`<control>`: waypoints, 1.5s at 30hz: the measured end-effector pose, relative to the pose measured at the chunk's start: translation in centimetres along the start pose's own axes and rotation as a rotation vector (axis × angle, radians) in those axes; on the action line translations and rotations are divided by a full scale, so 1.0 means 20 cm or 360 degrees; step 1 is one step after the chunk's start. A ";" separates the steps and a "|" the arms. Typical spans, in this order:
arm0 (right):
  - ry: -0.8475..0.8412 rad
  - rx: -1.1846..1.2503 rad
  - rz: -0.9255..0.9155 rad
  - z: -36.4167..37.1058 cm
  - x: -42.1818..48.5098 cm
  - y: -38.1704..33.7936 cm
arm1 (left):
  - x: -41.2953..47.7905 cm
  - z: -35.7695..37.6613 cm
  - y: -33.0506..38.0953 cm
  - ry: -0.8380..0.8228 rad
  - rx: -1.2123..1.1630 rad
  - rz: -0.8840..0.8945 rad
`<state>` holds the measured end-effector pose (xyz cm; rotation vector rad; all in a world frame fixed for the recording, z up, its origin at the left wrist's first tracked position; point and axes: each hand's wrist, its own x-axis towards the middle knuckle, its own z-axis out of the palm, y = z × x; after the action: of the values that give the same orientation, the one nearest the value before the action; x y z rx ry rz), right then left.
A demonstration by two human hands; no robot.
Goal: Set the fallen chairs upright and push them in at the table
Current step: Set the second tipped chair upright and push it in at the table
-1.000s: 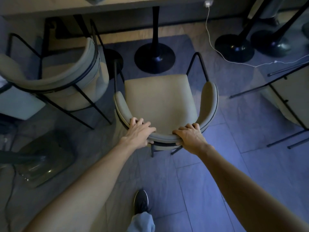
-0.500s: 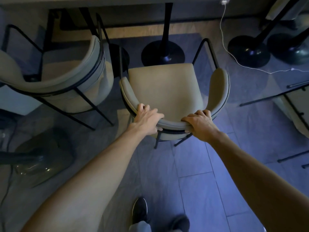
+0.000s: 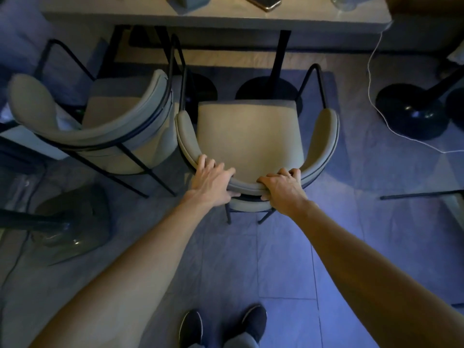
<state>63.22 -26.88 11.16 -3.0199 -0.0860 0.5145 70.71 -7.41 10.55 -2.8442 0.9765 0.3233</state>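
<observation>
Head view. Looked straight down on the chair [image 3: 247, 136]: beige padded seat, one curved beige backrest sweeping round into both arms, thin black metal frame and legs. Stood upright on the grey floor tiles, seat facing the table [image 3: 226, 18]. Seat front came just short of the table's near edge, not yet tucked beneath it. Lined up right in front of the table's black pedestal base [image 3: 266, 92].

Found the left hand [image 3: 212, 182] on the backrest, the part of the chair farthest from the table. Fingers spread over the top pad toward the seat, thumb hooked under the rail, gripping. Caught the right hand [image 3: 282, 188] on the same rail, toward the table's right end. Knuckles curled tight over the top, thumb below, gripping as well. Kept the chair between both hands and the table, arms stretched long.

Spotted a second chair [image 3: 100, 126] of the same make toward the table's left end. Upright too, turned at an angle, one arm just beside the first chair's arm.

Noted a phone [image 3: 261, 1] lying on the table top. Saw a white cable [image 3: 371, 59] dropping from the table's right end to the floor. Glimpsed dark shoes [image 3: 190, 327] on the tiles, well back from the table.
</observation>
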 end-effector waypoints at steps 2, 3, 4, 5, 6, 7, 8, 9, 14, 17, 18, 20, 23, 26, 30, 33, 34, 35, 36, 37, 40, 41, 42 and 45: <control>-0.0005 -0.0003 -0.0011 -0.02 0.05 0.00 | 0.03 0.00 -0.03 0.0054 0.0001 -0.0014; -0.0008 -0.0006 -0.0015 -0.02 0.08 0.00 | 0.05 0.00 -0.05 0.0062 -0.0004 -0.0018; -0.0012 -0.0010 -0.0018 -0.03 0.11 -0.01 | 0.07 0.00 -0.07 0.0061 -0.0010 -0.0019; -0.0018 -0.0012 -0.0018 -0.04 0.13 -0.02 | 0.08 -0.01 -0.10 0.0055 -0.0017 -0.0020; -0.0023 -0.0010 -0.0015 -0.05 0.16 -0.02 | 0.10 -0.01 -0.12 0.0045 -0.0023 -0.0021; -0.0022 -0.0008 -0.0011 -0.06 0.19 -0.03 | 0.12 -0.02 -0.15 0.0035 -0.0028 -0.0022; -0.0015 -0.0010 -0.0006 -0.07 0.22 -0.04 | 0.15 -0.02 -0.17 0.0031 -0.0030 -0.0025; -0.0010 -0.0013 -0.0002 -0.08 0.25 -0.04 | 0.17 -0.03 -0.20 0.0026 -0.0032 -0.0030; 0.0000 0.0000 0.0009 -0.12 0.37 -0.06 | 0.25 -0.05 -0.30 0.0034 -0.0083 -0.0018; 0.0004 0.0006 0.0016 -0.14 0.43 -0.08 | 0.29 -0.05 -0.37 0.0069 -0.0145 0.0028; 0.0005 0.0004 0.0021 -0.14 0.45 -0.08 | 0.31 -0.05 -0.39 0.0074 -0.0179 0.0042; -0.0003 -0.0001 0.0032 -0.16 0.48 -0.10 | 0.34 -0.06 -0.43 0.0062 -0.0223 0.0070; 0.0001 0.0010 0.0036 -0.17 0.52 -0.11 | 0.37 -0.06 -0.48 0.0042 -0.0237 0.0089; -0.0002 0.0018 0.0039 -0.17 0.55 -0.13 | 0.39 -0.07 -0.51 0.0036 -0.0233 0.0098; -0.0001 0.0026 0.0050 -0.18 0.56 -0.15 | 0.39 -0.08 -0.54 0.0016 -0.0242 0.0099; -0.0005 0.0036 0.0049 -0.17 0.56 -0.14 | 0.40 -0.08 -0.54 0.0019 -0.0251 0.0117; -0.0007 0.0039 0.0049 -0.17 0.56 -0.14 | 0.40 -0.08 -0.54 0.0025 -0.0255 0.0123; -0.0007 0.0045 0.0048 -0.17 0.56 -0.14 | 0.40 -0.08 -0.55 0.0031 -0.0260 0.0126; 0.0000 0.0048 0.0047 -0.17 0.56 -0.15 | 0.41 -0.08 -0.56 0.0039 -0.0263 0.0131; 0.0008 0.0043 0.0050 -0.18 0.57 -0.16 | 0.41 -0.08 -0.57 0.0044 -0.0263 0.0140; 0.0024 0.0049 0.0075 -0.18 0.57 -0.18 | 0.42 -0.07 -0.59 0.0043 -0.0266 0.0160; 0.0033 0.0050 0.0084 -0.18 0.57 -0.18 | 0.42 -0.07 -0.60 0.0044 -0.0258 0.0161; 0.0035 0.0044 0.0094 -0.18 0.57 -0.19 | 0.42 -0.08 -0.59 0.0028 -0.0247 0.0160; 0.0088 0.0052 0.0115 -0.15 0.55 -0.18 | 0.41 -0.09 -0.57 -0.0038 -0.0199 0.0151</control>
<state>74.36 -22.67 10.79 -3.0122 0.0347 0.4336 84.40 -3.66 10.72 -2.9023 1.1270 0.4420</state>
